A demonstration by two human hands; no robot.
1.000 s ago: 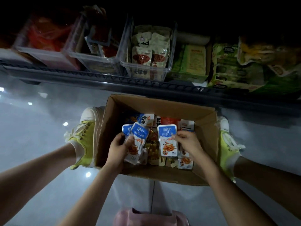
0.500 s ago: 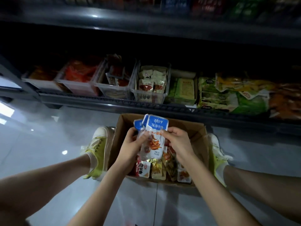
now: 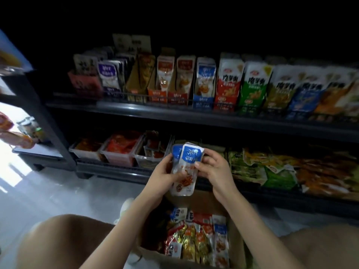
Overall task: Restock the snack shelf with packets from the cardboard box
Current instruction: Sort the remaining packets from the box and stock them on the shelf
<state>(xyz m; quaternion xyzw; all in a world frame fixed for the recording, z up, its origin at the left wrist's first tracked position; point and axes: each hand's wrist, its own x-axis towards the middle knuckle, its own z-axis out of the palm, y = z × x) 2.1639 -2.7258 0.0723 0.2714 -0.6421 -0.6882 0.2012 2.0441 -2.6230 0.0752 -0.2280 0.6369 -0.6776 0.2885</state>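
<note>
Dark shelf [image 3: 174, 111]; left hand [image 3: 162, 176], right hand [image 3: 214, 168] hold blue packets [image 3: 187, 169]; lettering blurred.

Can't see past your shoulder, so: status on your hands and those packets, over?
Left hand and right hand both gripping blue-topped packets, held above cardboard box. Not yet shelved. Path to shelf looks clear.

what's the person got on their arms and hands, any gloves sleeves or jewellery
Nothing worn that shows. The left hand and right hand have no gloves and no visible rings. The left forearm and right forearm have no sleeve, watch or bracelet in view.
</note>
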